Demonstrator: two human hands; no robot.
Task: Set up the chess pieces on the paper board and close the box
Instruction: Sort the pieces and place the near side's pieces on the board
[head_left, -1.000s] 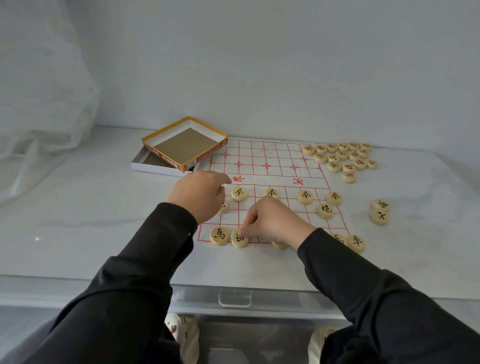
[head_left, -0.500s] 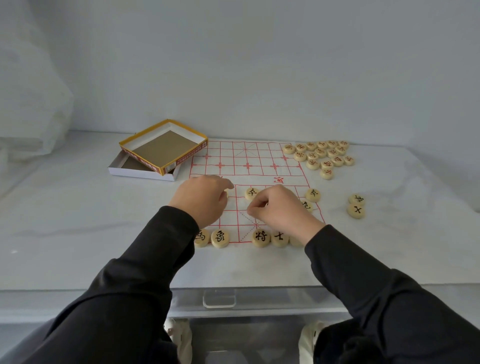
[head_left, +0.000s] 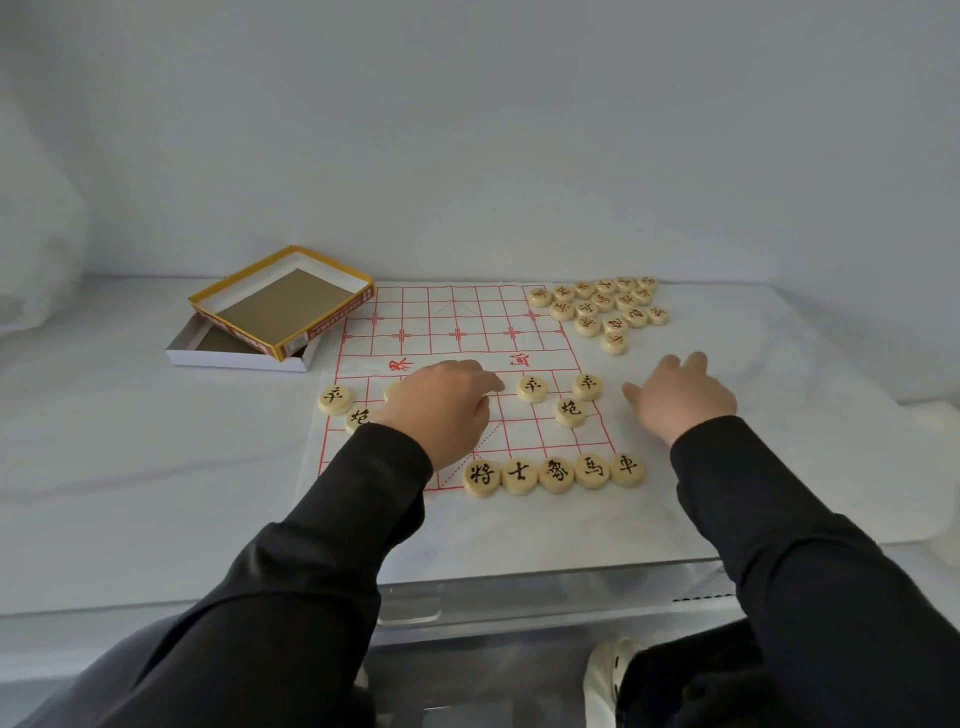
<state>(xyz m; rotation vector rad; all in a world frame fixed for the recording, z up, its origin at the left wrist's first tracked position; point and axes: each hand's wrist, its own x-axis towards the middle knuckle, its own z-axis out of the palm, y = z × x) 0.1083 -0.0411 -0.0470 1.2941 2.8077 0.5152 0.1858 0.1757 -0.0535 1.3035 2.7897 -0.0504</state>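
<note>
I find the left hand (head_left: 441, 410) palm down over the near half of the white paper board with the red grid (head_left: 467, 332). Its fingers curl downward, and I cannot tell whether they pinch anything. One round pale wooden piece (head_left: 392, 389) shows only as a sliver at the hand's left edge.

The right hand (head_left: 680, 400) is off the board's right edge, palm down over the white marbled surface (head_left: 130, 467), with its fingers loosely spread and nothing held. Whether it touches the surface cannot be told. Both arms wear black sleeves (head_left: 779, 545).

Between the hands, three black-marked round wooden pieces (head_left: 570, 412) stand apart on the board's right side. Two lie in a line across it, and the third is nearer me, between them. Left of the left hand, two more black-marked pieces (head_left: 335, 399) sit at the board's left edge, the nearer one partly hidden by the wrist.

A row of five black-marked pieces (head_left: 557, 475) runs along the board's near edge from its middle to its near right corner, each touching the next.

A heap of red-marked round wooden pieces (head_left: 602, 309) lies packed together at the board's far right corner, close to the far edge of the surface.

Toward the far left of the surface, just beside the board's far left corner, the yellow-rimmed cardboard box lid (head_left: 283, 301) rests open side up, tilted across the white box tray (head_left: 239, 358). The box is not closed.
</note>
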